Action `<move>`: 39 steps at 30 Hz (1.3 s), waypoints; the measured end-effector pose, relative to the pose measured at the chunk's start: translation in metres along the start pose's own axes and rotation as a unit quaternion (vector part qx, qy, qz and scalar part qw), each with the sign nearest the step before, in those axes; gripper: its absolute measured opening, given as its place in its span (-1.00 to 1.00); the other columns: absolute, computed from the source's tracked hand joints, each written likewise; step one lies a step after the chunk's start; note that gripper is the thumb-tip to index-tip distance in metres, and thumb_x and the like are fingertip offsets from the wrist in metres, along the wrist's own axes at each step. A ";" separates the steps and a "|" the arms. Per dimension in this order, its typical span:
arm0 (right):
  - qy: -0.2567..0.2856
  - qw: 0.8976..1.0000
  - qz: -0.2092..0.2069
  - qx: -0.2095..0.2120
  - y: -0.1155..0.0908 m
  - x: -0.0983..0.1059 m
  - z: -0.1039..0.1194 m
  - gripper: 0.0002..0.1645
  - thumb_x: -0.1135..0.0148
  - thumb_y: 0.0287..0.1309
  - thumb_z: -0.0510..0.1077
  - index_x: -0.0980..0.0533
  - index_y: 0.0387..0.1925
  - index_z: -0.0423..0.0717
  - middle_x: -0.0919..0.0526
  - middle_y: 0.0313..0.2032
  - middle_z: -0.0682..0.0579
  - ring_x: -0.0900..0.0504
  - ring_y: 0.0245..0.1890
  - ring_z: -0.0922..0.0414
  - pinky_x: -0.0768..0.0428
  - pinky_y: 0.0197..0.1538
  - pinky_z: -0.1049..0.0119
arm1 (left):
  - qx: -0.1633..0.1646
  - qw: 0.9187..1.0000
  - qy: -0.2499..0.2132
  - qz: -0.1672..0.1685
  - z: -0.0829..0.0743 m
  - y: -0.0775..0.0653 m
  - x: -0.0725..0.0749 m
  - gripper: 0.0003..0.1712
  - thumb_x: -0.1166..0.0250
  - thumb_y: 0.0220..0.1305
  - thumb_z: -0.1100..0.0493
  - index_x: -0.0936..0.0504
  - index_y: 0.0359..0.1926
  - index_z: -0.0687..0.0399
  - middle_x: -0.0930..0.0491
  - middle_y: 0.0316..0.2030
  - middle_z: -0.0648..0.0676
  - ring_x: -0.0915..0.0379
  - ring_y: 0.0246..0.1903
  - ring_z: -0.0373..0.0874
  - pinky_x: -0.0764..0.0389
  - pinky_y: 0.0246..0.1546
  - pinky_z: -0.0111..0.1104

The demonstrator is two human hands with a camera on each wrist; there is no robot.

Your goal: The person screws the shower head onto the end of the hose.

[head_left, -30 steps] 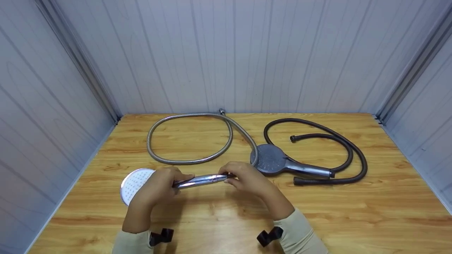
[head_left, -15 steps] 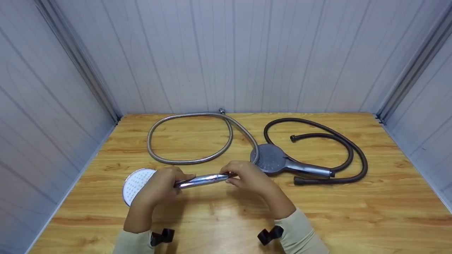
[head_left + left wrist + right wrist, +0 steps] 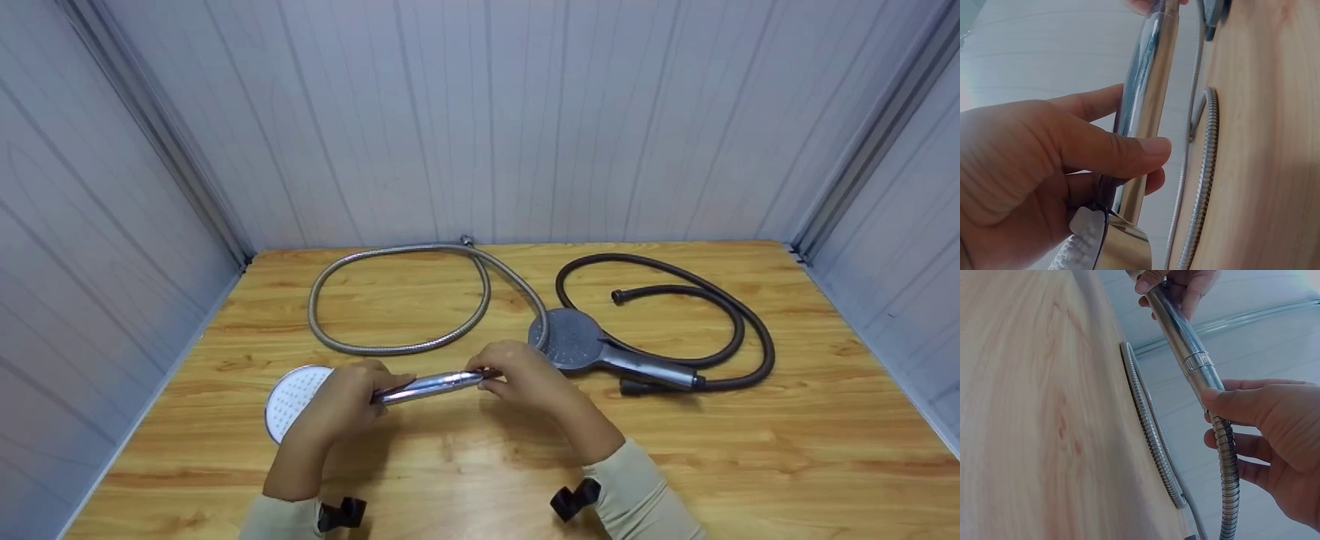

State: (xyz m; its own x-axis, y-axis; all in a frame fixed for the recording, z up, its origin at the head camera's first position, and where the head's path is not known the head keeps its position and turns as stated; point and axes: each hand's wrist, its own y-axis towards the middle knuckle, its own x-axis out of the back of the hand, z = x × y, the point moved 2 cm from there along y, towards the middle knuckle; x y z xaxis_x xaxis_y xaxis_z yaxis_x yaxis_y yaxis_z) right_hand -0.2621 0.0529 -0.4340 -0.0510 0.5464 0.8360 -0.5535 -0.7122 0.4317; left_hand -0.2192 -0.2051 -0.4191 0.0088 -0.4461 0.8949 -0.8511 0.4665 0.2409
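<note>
My left hand [image 3: 345, 401] grips the chrome handle of a hand shower [image 3: 431, 386], thumb on one side and fingers behind it. The shower's round white nozzle face [image 3: 291, 399] shows left of that hand, partly covered by it. At the handle's other end, my right hand [image 3: 529, 382] pinches the metal hose nut [image 3: 1205, 380] with thumb and fingers. In the right wrist view the nut sits in line against the handle, and the silver shower hose [image 3: 1227, 478] hangs down from it. The thread inside is hidden.
The silver hose loops across the wooden table [image 3: 465, 480] behind my hands and crosses a grey shower head [image 3: 574, 341]. A dark hose [image 3: 757, 330] coils at the right, passing beneath the grey handle. Panelled walls [image 3: 480, 120] enclose the back and sides.
The grey shower head's handle end has swung slightly toward me and now overlaps the dark hose. The head view has shifted a little. Both hands keep their grip nearly in place.
</note>
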 end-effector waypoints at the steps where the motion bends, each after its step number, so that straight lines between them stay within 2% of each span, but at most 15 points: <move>1: -0.001 1.000 -0.002 0.000 0.000 0.000 0.000 -0.72 -0.41 0.05 -0.29 -0.67 -0.14 -0.13 -0.72 -0.23 0.04 -0.66 -0.21 0.11 -0.57 -0.09 0.25 | -0.001 1.000 0.002 -0.002 0.001 0.000 0.000 -0.33 -0.35 -0.14 0.58 -0.70 0.05 0.02 -0.63 -0.35 -0.04 -0.38 -0.45 -0.24 -0.46 -0.48 -0.41; 6: 0.006 1.000 -0.011 0.004 0.001 -0.001 -0.003 -0.73 -0.41 0.05 -0.29 -0.67 -0.14 -0.11 -0.72 -0.22 0.05 -0.65 -0.17 0.10 -0.57 -0.06 0.23 | -0.007 1.000 0.005 -0.009 0.003 0.000 0.000 -0.33 -0.37 -0.13 0.56 -0.70 0.06 0.00 -0.63 -0.35 -0.04 -0.40 -0.44 -0.25 -0.47 -0.47 -0.39; 12: 0.007 1.000 -0.011 0.010 0.005 -0.005 -0.006 -0.75 -0.39 0.08 -0.28 -0.67 -0.15 -0.11 -0.71 -0.23 0.05 -0.65 -0.19 0.10 -0.57 -0.09 0.23 | 0.007 1.000 0.015 -0.006 0.006 -0.002 0.001 -0.33 -0.38 -0.10 0.53 -0.69 0.08 -0.05 -0.63 -0.33 -0.06 -0.36 -0.46 -0.26 -0.45 -0.47 -0.41; 18: -0.006 0.999 -0.035 0.036 0.007 -0.008 -0.008 -0.75 -0.39 0.08 -0.28 -0.66 -0.14 -0.10 -0.70 -0.25 0.06 -0.65 -0.22 0.11 -0.57 -0.13 0.22 | 0.018 1.000 0.008 -0.008 0.010 -0.002 0.002 -0.35 -0.38 -0.07 0.54 -0.70 0.07 -0.05 -0.62 -0.33 -0.06 -0.35 -0.48 -0.24 -0.43 -0.50 -0.41; 28: -0.023 0.997 -0.057 0.046 0.010 -0.012 -0.006 -0.75 -0.38 0.11 -0.26 -0.65 -0.13 -0.11 -0.71 -0.22 0.06 -0.65 -0.18 0.10 -0.57 -0.08 0.21 | 0.042 0.999 0.010 -0.005 0.015 -0.003 0.004 -0.35 -0.36 -0.04 0.55 -0.69 0.08 -0.06 -0.61 -0.31 -0.07 -0.36 -0.44 -0.22 -0.44 -0.48 -0.39; 39: -0.033 0.998 -0.047 0.037 0.017 -0.016 -0.004 -0.77 -0.38 0.12 -0.25 -0.66 -0.14 -0.11 -0.71 -0.23 0.06 -0.65 -0.19 0.11 -0.57 -0.08 0.21 | 0.043 0.999 0.011 -0.007 0.022 -0.003 0.006 -0.38 -0.36 -0.02 0.54 -0.71 0.06 -0.06 -0.64 -0.28 -0.07 -0.41 -0.40 -0.22 -0.50 -0.41 -0.34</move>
State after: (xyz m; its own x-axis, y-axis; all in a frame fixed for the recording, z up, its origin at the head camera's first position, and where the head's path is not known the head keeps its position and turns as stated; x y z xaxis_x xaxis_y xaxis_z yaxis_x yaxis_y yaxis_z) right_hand -0.2743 0.0342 -0.4417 0.0548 0.5833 0.8104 -0.4898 -0.6915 0.5309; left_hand -0.2281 -0.2263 -0.4230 0.0329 -0.4344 0.9001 -0.8930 0.3916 0.2216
